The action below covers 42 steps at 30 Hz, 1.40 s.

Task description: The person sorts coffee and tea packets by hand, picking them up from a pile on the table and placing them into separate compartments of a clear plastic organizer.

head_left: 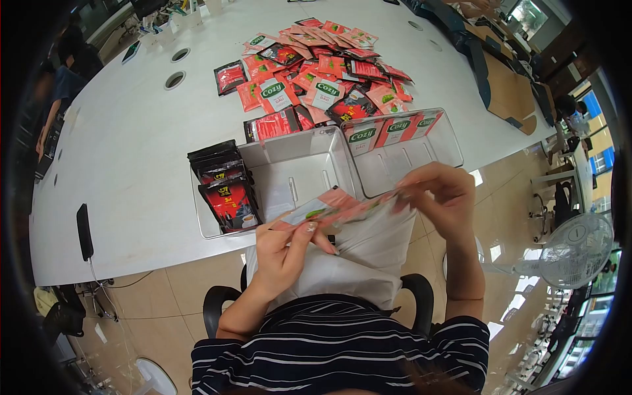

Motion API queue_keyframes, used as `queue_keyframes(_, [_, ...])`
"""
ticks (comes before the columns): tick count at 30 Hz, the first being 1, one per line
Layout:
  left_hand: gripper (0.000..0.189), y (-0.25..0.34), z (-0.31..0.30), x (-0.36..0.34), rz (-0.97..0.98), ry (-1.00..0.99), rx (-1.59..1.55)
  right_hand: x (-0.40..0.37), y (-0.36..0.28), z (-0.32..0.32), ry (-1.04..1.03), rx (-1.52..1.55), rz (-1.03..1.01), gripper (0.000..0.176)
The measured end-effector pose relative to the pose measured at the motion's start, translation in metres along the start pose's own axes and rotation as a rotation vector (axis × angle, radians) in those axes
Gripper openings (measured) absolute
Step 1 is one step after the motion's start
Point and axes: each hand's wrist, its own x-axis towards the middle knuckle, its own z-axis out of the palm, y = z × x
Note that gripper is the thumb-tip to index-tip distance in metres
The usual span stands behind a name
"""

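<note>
1. Left hand (280,259): fingers pinched on pink sachets (326,209), above the lap.
2. Right hand (442,196): fingers nearly closed at their blurred end; grip unclear.
3. Left bin (289,164): G7 sachets (230,203).
4. Right bin (388,162): Cozy sachets (395,130).
5. Surface (131,178): mixed sachet pile (319,72) beyond both bins.

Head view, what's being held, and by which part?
Pink sachets: the left hand pinches their left end; the right hand is at the other, its hold blurred.
</note>
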Motion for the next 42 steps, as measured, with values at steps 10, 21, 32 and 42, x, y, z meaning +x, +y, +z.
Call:
queue_keyframes(10, [0.035,0.024,0.016,0.046,0.330,-0.118,0.572,0.009,0.013,-0.047,0.380,-0.394,-0.176,0.015])
queue_keyframes(21, [0.032,0.017,0.021,0.064,-0.139,0.012,0.185,0.055,0.048,-0.062,-0.035,-1.050,-0.453,0.018])
queue_keyframes(32, [0.036,0.015,0.009,0.066,-0.206,-0.089,0.124,0.075,0.042,-0.055,0.072,-1.235,-0.471,0.035])
queue_keyframes(42, [0.034,0.021,0.009,0.068,-0.237,-0.135,0.113,0.063,0.013,-0.014,0.043,-0.703,-0.596,0.040])
